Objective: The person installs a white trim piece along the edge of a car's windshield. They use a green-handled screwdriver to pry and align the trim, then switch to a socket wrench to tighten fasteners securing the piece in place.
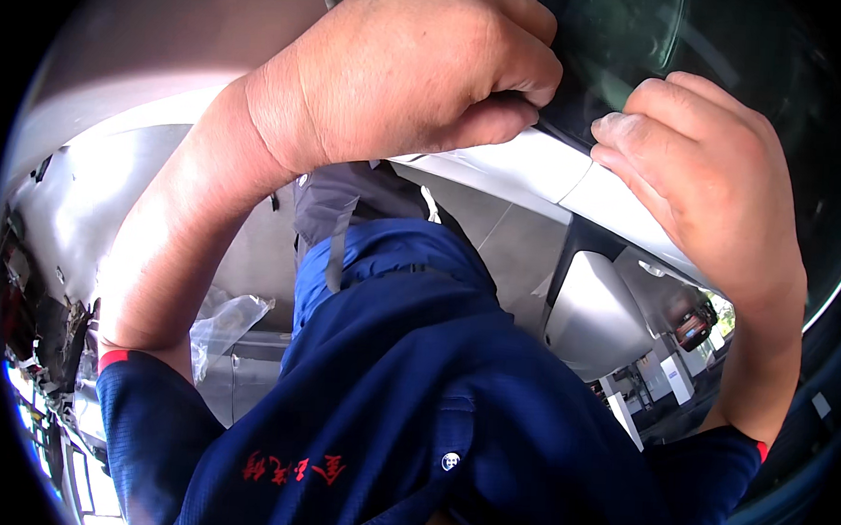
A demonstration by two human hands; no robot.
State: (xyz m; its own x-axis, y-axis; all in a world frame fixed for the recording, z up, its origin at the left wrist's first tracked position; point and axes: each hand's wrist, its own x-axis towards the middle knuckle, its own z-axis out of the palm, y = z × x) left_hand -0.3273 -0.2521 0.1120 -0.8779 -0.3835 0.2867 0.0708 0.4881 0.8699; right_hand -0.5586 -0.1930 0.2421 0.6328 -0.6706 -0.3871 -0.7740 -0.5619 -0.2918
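My left hand is closed, fingers curled in, at the edge where a car's dark glass meets the white body panel. My right hand is closed too, thumb and fingers pressed together over the same edge, farther right. A thin dark seam runs along the glass between the two hands. Whatever the fingers hold, if anything, is hidden. Below my right hand, the car's white side mirror sticks out.
My body in a blue shirt stands close against the car. A crumpled clear plastic sheet lies at the left. Dark, ragged debris shows at the far left. A reddish vehicle appears small at the right, past the mirror.
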